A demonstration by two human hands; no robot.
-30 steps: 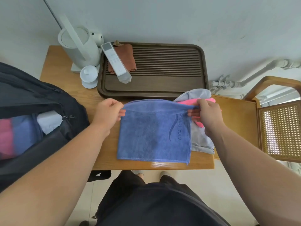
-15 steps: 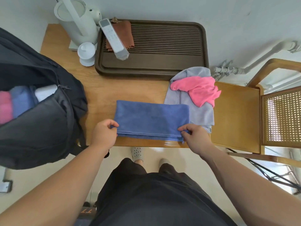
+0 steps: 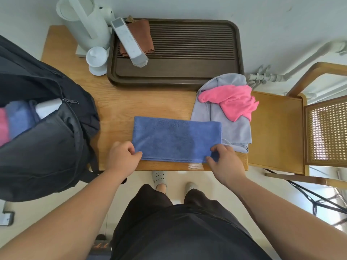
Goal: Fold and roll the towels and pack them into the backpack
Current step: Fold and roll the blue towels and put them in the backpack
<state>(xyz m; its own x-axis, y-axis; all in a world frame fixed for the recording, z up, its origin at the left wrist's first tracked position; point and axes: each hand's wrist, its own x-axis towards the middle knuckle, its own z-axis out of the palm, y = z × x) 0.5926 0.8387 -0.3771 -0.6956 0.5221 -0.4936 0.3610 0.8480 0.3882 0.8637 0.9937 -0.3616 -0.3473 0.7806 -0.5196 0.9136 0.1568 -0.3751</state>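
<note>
A blue towel (image 3: 174,137) lies folded into a flat band near the front edge of the wooden table (image 3: 120,102). My left hand (image 3: 123,158) pinches its near left corner and my right hand (image 3: 223,162) pinches its near right corner. To the right, a pink towel (image 3: 234,102) sits crumpled on top of a grey towel (image 3: 234,132). The black backpack (image 3: 43,151) stands open at the left, with rolled pink, blue and white towels visible inside.
A dark wooden slatted tray (image 3: 187,76) at the back holds a brown cloth and a white remote-like device. A white kettle (image 3: 84,23) and small white lid stand at the back left. A wooden cane chair (image 3: 326,128) is on the right.
Both hands carried the towel's far edge toward me and laid it on the near edge, halving it into a band. They now rest on the near corners.
</note>
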